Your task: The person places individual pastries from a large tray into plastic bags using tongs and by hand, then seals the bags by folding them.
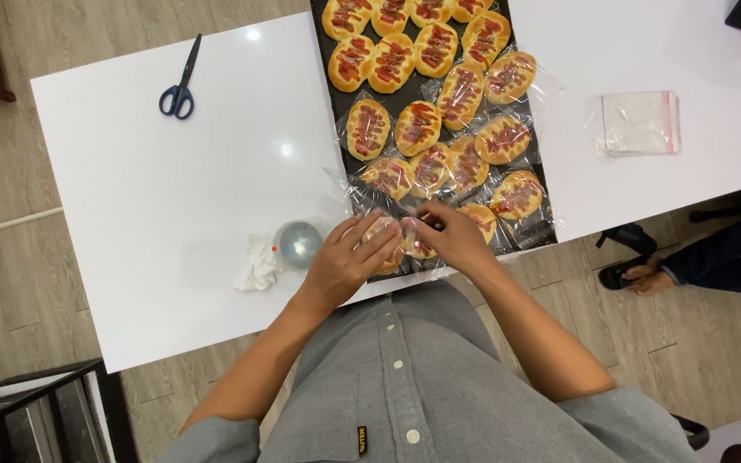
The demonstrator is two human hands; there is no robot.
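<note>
My left hand point(349, 257) and my right hand point(452, 236) meet at the near end of a black baking tray point(323, 51), both closed around one oval bun in a clear plastic bag point(400, 243). The bun is mostly hidden under my fingers. Several bagged buns point(465, 163) with red topping lie just beyond my hands on the tray. Further up the tray sit several unbagged buns point(388, 60) of the same kind.
A small round clear container point(298, 243) and a crumpled white tissue point(257, 264) lie left of my left hand. Blue-handled scissors point(180, 81) rest at the far left of the white table point(165, 197). A stack of clear bags point(641, 123) lies at right. Another person's sandalled feet point(636, 270) are on the floor.
</note>
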